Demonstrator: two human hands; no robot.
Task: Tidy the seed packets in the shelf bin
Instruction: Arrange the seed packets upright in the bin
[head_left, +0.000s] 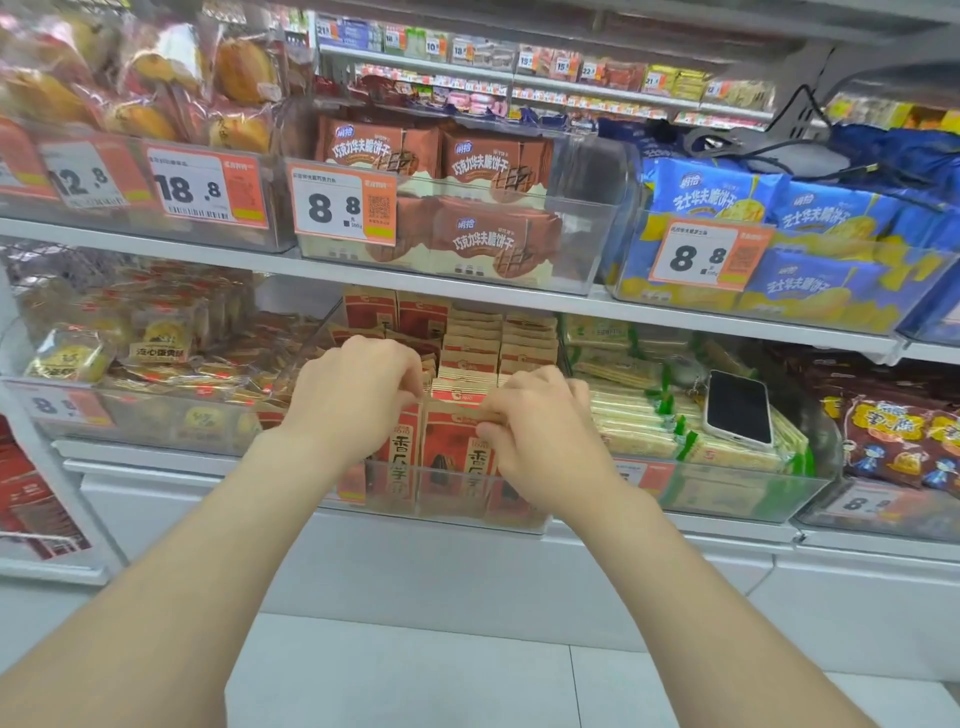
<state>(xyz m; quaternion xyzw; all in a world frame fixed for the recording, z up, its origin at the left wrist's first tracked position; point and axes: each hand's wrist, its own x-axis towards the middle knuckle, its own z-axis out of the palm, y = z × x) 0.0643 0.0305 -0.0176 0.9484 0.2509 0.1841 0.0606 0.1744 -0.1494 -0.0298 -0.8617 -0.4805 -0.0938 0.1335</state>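
Seed packets (448, 441): kraft tan, red front panel, dark characters, dark seed motif low on the panel. Bin (447, 512): clear, colourless. Wafer packs (493, 156) on the upper shelf: brown over cream, white lettering. Neighbouring packs (831, 218): blue with yellow. Price tags (332, 208): white, orange border, black digits. Phone (737, 408): black screen, white case. Shelf (156, 244): white.

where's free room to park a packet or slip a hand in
Free: right end of the chocolate wafer bin, between its brown packs and the blue wafer bin. Crowded: seed packets fill their bin, gripped by left hand and right hand; a phone lies on the green packets.
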